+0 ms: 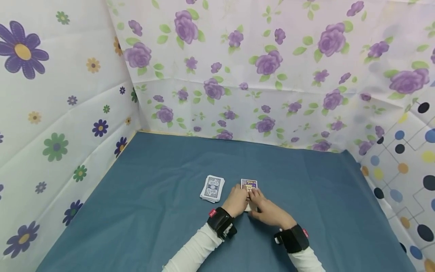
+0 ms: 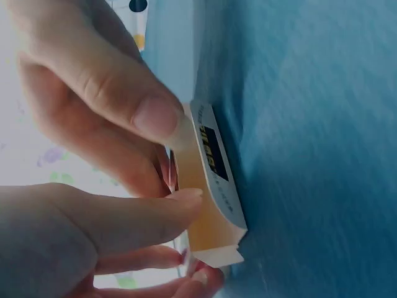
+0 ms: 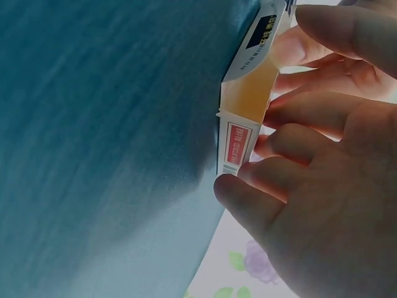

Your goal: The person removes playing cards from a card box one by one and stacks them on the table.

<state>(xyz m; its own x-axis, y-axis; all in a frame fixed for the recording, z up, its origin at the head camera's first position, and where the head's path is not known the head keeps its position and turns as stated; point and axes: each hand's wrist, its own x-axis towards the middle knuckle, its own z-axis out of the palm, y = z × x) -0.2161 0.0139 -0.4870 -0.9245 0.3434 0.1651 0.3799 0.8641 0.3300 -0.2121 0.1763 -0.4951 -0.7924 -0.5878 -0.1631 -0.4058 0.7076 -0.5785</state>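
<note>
A printed playing-card box lies on the blue cloth, its end toward me open and the flap folded out along the cloth. The left hand grips its left side; in the left wrist view the thumb reaches into the tan opening while fingers are at the outer side. Across from it, the right hand holds the right side, thumb by the open end and fingers reaching over the top. A red label shows on that side. To the left lies a stack of playing cards, patterned back up.
The blue cloth covers the table. Flower-printed sheets hang behind and at the left, and a dotted sheet stands at the right. Both wrists wear black straps.
</note>
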